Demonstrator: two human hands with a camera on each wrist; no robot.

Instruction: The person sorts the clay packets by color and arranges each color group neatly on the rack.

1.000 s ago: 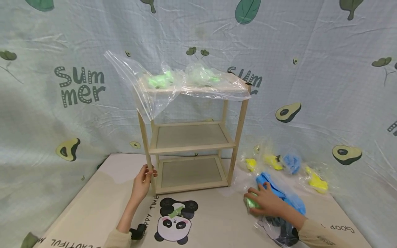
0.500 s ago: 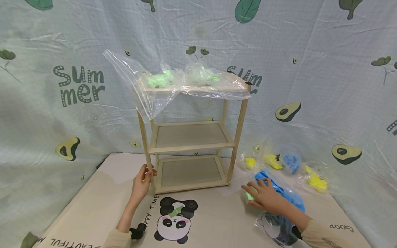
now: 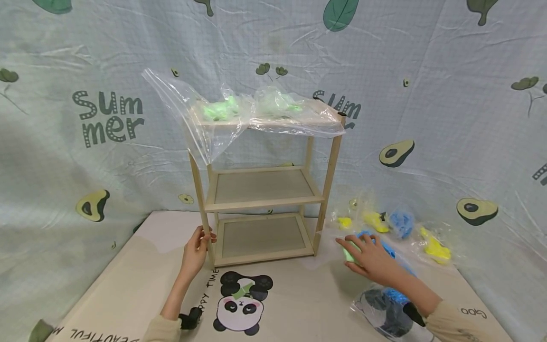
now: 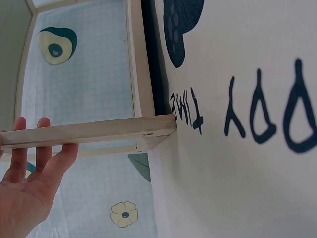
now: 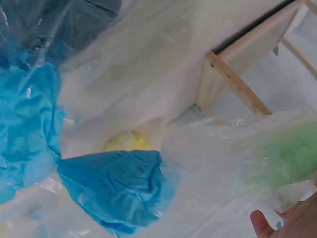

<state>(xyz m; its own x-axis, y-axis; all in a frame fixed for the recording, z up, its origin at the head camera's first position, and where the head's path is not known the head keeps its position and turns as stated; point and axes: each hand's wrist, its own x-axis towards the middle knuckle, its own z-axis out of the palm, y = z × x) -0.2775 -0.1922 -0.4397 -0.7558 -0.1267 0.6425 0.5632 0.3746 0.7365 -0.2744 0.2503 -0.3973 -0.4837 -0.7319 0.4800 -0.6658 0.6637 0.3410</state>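
Note:
My left hand (image 3: 196, 249) grips the front left post of a three-tier wooden shelf (image 3: 265, 206), low down near the bottom tier. In the left wrist view the fingers wrap around that post (image 4: 89, 133). My right hand (image 3: 373, 261) holds a clear plastic bag with soft green contents (image 5: 292, 153), to the right of the shelf. Most of this bag is hidden under the hand in the head view. Below and behind the hand lie bags with blue contents (image 5: 119, 188). Two more bags with green contents (image 3: 220, 109) rest on the top tier.
Several clear bags with yellow contents (image 3: 437, 249) and one with blue contents (image 3: 401, 224) lie at the back right. A bag with dark contents (image 3: 380, 308) lies near the right forearm. A printed cloth hangs behind the shelf.
My right hand has moved away from me toward the back of the table with the green bag, off the spot beside the dark bag. The left hand and shelf have stayed put.

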